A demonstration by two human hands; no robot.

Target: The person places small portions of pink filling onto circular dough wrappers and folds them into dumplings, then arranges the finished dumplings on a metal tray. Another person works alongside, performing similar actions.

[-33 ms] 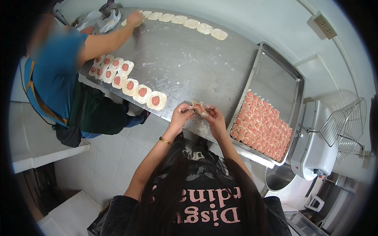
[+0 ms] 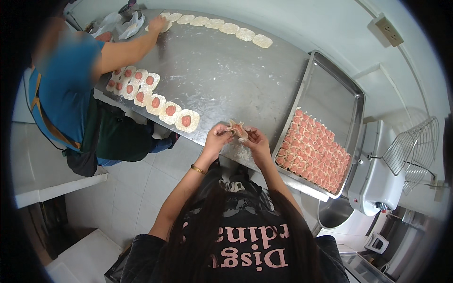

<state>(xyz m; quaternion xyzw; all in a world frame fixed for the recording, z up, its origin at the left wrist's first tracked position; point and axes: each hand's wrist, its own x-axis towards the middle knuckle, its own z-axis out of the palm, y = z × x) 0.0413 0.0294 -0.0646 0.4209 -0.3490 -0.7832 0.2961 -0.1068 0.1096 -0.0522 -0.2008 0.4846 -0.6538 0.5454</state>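
Note:
Just above the near edge of the steel table, both my hands hold one dumpling (image 2: 239, 129), a thin pale wrapper around pink meat filling. My left hand (image 2: 217, 137) pinches its left side, and my right hand (image 2: 257, 141) grips the right side. The wrapper's upper edge is gathered and stands open, with filling showing. To the left lie several flat wrappers, each with a ball of meat; the closest is a filled wrapper (image 2: 187, 120). On my right, a metal tray (image 2: 325, 75) holds tightly packed finished dumplings (image 2: 314, 151) in its near part.
A co-worker in a blue shirt (image 2: 71, 89) stands at the left, with a hand (image 2: 158, 23) at the wrappers. A row of plain wrappers (image 2: 230, 29) runs along the far edge of the floured table (image 2: 226, 70). Plastic bags (image 2: 130, 28) lie far left; a white machine (image 2: 373, 174) stands right.
The co-worker's hand has shifted slightly left over the far wrappers. My right fingers have moved a little on the dumpling; my left hand looks still.

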